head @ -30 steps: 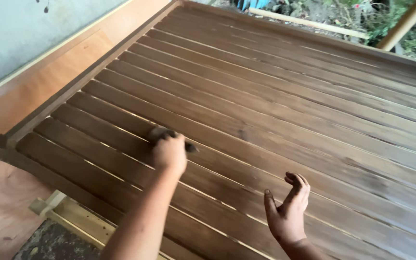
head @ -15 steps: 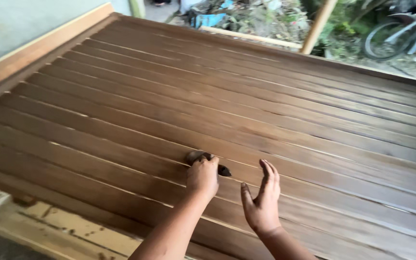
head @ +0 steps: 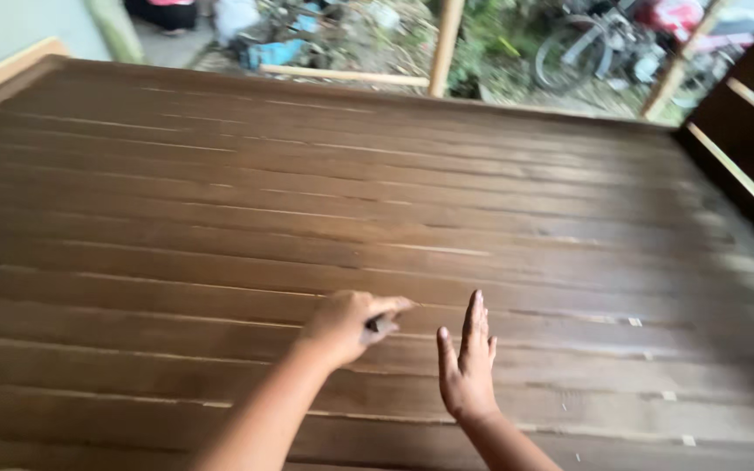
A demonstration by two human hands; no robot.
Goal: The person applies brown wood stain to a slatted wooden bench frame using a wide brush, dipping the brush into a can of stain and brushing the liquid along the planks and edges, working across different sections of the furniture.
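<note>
L hand w/ grip closed round a small dark object, pressed on the brown slatted wooden panel just beneath it; R hand alongside, grip wide, fingers straight, holding nothing.

No labels, signs or screens show. At the upper left of the frame, past the boards, lies a crumpled blue bag or wrapper, blurred.

Small dark thing — half hidden by fingers
</note>
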